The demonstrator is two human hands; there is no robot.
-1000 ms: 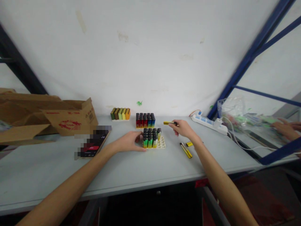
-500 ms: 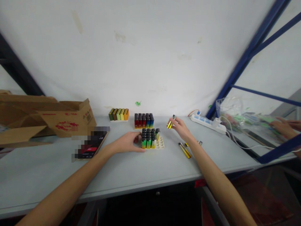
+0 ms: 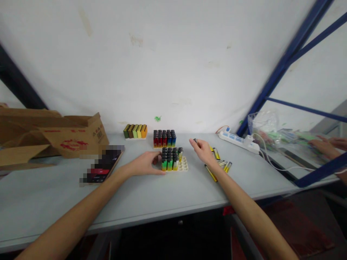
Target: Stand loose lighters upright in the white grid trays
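Observation:
A white tray (image 3: 183,166) stands in front of me, with rows of black-topped lighters (image 3: 170,159) upright in its left part, green, yellow and silver among them. Open holes show along its right side. My left hand (image 3: 146,163) curves around the tray's left end, fingers behind and thumb at the front corner. To the right of the tray, my right hand (image 3: 202,150) is closed around a lighter (image 3: 195,140); only its dark top end shows. Several loose gold lighters (image 3: 216,153) lie on the table beside and below that hand.
Behind are a tray of red and blue lighters (image 3: 164,138) and a block of green-to-orange lighters (image 3: 135,131). A cardboard box (image 3: 73,135) and partly blurred phone (image 3: 104,166) lie left. At right are a power strip (image 3: 239,141), blue frame (image 3: 279,76) and another person's hands (image 3: 325,146).
My right hand has lowered slightly and turned over, so the gold body of its lighter is now hidden. More loose lighters show beside it. The left hand stays at the tray.

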